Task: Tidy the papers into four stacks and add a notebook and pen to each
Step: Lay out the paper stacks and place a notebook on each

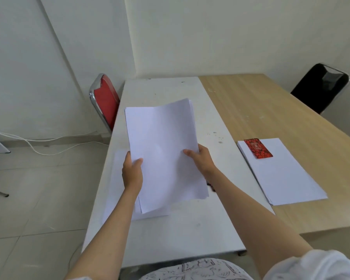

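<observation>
Head view, sheaf: papers [162,150] held up off the white surface [190,235], lower half gripped from both sides, top end bowed and fanned slightly.
Head view, left hand [132,174]: fingers curled under the left edge, thumb pressed on the top face; holds the papers.
Head view, right hand [202,158]: thumb laid across the face at the right edge, other fingers hidden behind the sheets; holds the papers.
Head view, axis: long side runs away from the body, leaning a little left at the far end.
Head view, beneath: loose sheets [117,199] lying flat on the white surface, directly below and left of the sheaf, partly hidden by it.
Head view, done stack: stack [287,178] on the wooden surface [271,110], well to the right, notebook [258,148] on its far end; no pen made out there.
Head view, key relation: loose sheets sit straight under the held papers, nearer the left hand; finished stack lies off beyond the right hand.
Head view, judgement: squaring step in hand; likely next a lowering onto the surface, axis kept as is. Task early, one stack seen.
Head view, surroundings: red chair [105,102] at left, black chair [321,87] far right.
</observation>
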